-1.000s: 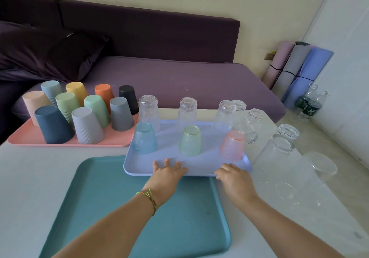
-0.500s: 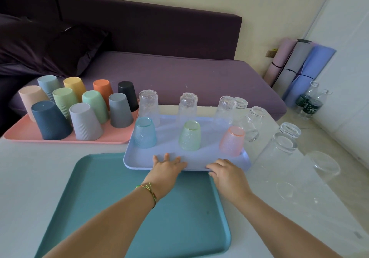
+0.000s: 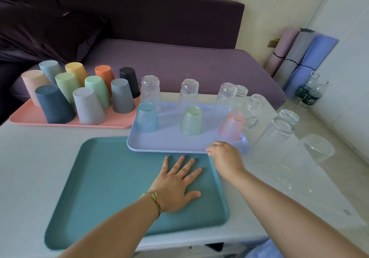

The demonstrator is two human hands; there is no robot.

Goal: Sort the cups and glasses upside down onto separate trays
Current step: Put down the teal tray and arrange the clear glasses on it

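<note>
A lilac tray [image 3: 171, 142] carries upside-down glasses: blue [image 3: 146, 117], green [image 3: 191, 120] and pink [image 3: 231, 126] tinted ones in front, three clear ones behind. Its front edge overlaps an empty teal tray [image 3: 111, 180]. My right hand [image 3: 225, 158] grips the lilac tray's front right edge. My left hand [image 3: 175, 184] lies flat with spread fingers on the teal tray. A pink tray [image 3: 30, 116] at the left holds several coloured plastic cups [image 3: 87, 106] upside down. Several clear glasses [image 3: 279, 136] stand upside down on the table to the right.
A purple sofa [image 3: 179, 62] runs behind the white table [image 3: 30, 168]. Rolled mats [image 3: 299, 56] and water bottles [image 3: 309, 94] stand on the floor at the far right.
My left hand has let go of the lilac tray's front edge and dropped flat onto the teal tray. My right hand stays on the lilac tray's edge.
</note>
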